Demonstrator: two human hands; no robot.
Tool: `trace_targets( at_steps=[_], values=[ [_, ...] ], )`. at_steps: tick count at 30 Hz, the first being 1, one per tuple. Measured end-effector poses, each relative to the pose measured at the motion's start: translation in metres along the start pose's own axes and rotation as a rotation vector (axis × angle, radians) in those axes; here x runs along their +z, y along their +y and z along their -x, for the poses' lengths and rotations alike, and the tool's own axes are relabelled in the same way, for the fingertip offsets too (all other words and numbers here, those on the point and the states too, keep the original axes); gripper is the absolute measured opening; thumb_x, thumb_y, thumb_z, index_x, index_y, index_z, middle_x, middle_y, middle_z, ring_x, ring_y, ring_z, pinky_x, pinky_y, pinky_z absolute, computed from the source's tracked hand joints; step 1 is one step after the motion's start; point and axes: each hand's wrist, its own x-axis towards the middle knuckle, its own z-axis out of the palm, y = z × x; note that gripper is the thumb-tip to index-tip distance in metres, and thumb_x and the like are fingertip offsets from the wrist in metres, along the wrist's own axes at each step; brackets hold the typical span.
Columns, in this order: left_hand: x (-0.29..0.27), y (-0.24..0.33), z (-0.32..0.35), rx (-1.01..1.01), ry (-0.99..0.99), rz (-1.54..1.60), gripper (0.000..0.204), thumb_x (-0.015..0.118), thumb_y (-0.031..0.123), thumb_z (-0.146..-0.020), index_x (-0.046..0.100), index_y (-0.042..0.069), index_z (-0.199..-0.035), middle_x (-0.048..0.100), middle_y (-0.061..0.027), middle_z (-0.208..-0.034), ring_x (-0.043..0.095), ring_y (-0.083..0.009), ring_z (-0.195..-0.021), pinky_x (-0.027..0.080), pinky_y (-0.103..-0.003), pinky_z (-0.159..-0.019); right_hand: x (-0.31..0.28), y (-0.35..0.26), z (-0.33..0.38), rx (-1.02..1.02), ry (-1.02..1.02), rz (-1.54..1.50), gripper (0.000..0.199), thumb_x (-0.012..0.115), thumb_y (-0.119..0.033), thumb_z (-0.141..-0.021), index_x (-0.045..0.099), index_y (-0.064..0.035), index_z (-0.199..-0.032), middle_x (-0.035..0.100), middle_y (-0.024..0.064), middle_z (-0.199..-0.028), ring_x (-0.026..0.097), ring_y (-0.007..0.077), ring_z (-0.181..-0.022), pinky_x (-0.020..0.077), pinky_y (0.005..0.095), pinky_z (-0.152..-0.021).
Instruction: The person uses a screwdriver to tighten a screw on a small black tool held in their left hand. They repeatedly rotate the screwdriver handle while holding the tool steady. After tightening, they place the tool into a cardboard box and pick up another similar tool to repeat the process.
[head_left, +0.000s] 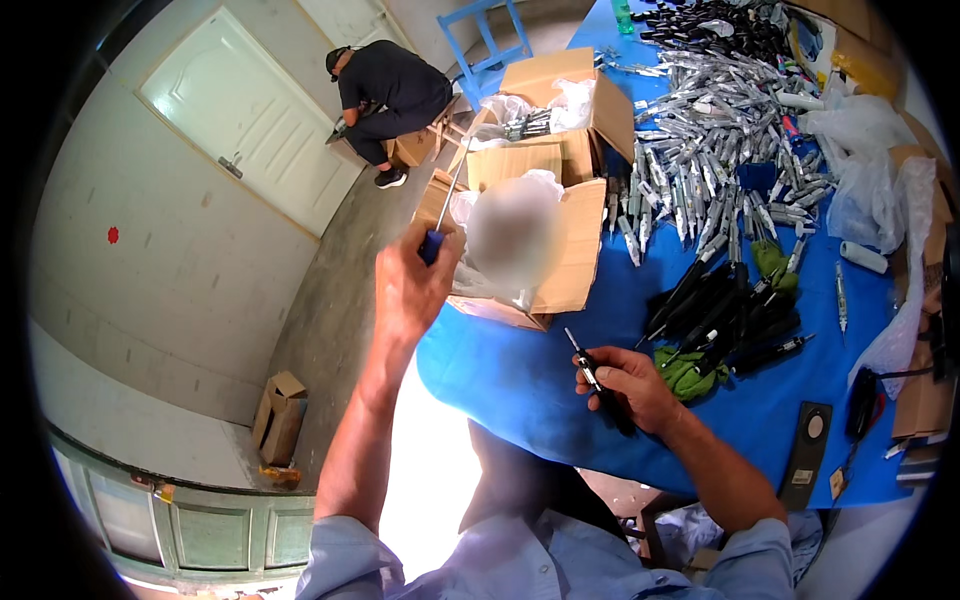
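Note:
My left hand (410,285) is raised above the table's left edge and grips a screwdriver (443,215) with a blue handle, its thin metal shaft pointing up. My right hand (628,385) rests on the blue table cover (520,385) and holds a slim black tool (592,378) with a metal tip, angled up to the left. Just right of that hand lie a green cloth (688,370) and a pile of black tools (725,315).
Open cardboard boxes (575,235) with plastic liners stand at the table's left. Many silver packaged tools (715,140) cover the far side. Clear bags (865,190), a black flat device (808,450), a blue chair (485,40), a crouching person (390,95) and a floor box (280,415) are around.

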Motion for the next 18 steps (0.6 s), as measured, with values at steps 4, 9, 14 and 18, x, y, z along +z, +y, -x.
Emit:
trace_targets(
  at_steps=[4,9,14,18],
  values=[
    [0.019,-0.029,-0.038,-0.019,-0.123,-0.061,0.022,0.072,0.020,-0.090,0.074,0.000,-0.097,0.067,-0.0079,-0.073,0.059,-0.0134,-0.066,0.050,-0.033,-0.064,0.003,-0.001,0.003,0.016,0.013,-0.024,0.031,0.058,-0.013,-0.103,0.063,0.0033,-0.129,0.070,0.0113,-0.111,0.068,0.0192,-0.102,0.0577,0.0308,-0.080],
    [0.028,-0.038,-0.061,-0.101,-0.211,0.081,0.017,0.070,0.015,-0.090,0.073,0.000,-0.097,0.060,-0.0009,-0.069,0.055,-0.0093,-0.061,0.045,-0.029,-0.057,-0.001,-0.004,-0.002,0.013,-0.008,-0.042,0.032,0.057,-0.014,-0.103,0.063,0.0039,-0.129,0.070,0.0122,-0.111,0.068,0.0203,-0.101,0.0574,0.0319,-0.080],
    [0.016,-0.025,-0.065,-0.133,-0.198,0.131,0.018,0.070,0.016,-0.090,0.071,-0.001,-0.096,0.061,-0.0042,-0.070,0.056,-0.0103,-0.065,0.049,-0.031,-0.063,-0.004,-0.007,-0.003,0.038,0.013,-0.081,0.036,0.058,-0.014,-0.102,0.061,0.0047,-0.132,0.069,0.0135,-0.112,0.068,0.0220,-0.103,0.0574,0.0335,-0.080],
    [-0.008,-0.018,-0.052,-0.125,-0.127,0.178,0.019,0.071,0.018,-0.093,0.071,-0.001,-0.098,0.060,-0.0012,-0.069,0.054,-0.0082,-0.062,0.046,-0.028,-0.059,-0.003,-0.007,-0.004,0.056,0.011,-0.138,0.037,0.059,-0.016,-0.103,0.060,0.0050,-0.134,0.068,0.0141,-0.115,0.068,0.0226,-0.104,0.0577,0.0333,-0.081]
  ],
)
